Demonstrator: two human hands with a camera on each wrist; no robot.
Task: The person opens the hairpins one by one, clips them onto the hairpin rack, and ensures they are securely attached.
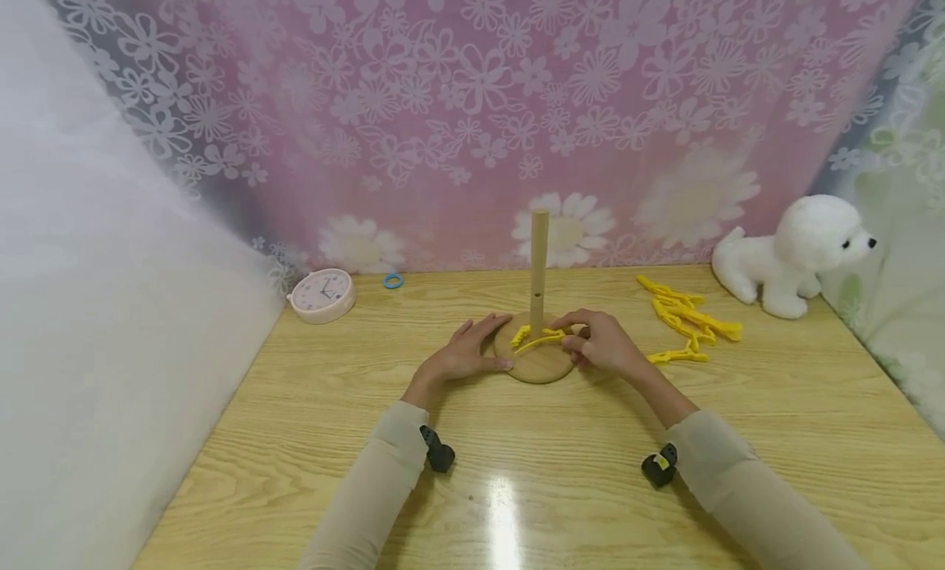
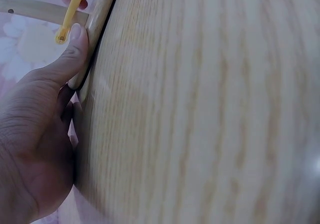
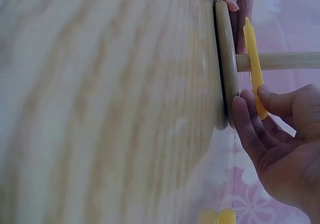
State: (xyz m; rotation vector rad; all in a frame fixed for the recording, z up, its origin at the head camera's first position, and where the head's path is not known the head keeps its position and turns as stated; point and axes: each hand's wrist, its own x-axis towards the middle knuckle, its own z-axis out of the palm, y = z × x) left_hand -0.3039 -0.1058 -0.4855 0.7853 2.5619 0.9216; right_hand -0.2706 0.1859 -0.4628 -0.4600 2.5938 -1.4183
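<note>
A wooden stand has a round base [image 1: 542, 373] and an upright dowel [image 1: 540, 258] with a small hole. My left hand [image 1: 461, 355] holds the base's left edge, its thumb over the rim in the left wrist view and its fingers spread along the far side. With thumb and fingertips my right hand [image 1: 601, 340] pinches the end of a yellow toothed hair clip [image 3: 253, 58]. The clip lies low over the base, its two toothed arms spread around the foot of the dowel. Lower fingers of the right hand touch the base's rim in the right wrist view.
Several more yellow clips [image 1: 682, 316] lie in a loose pile right of the stand. Behind them at the right sits a white plush dog [image 1: 793, 258]. At the back left are a round pink clock [image 1: 321, 295] and a blue ring [image 1: 393, 280]. A floral curtain [image 1: 480, 127] hangs behind.
</note>
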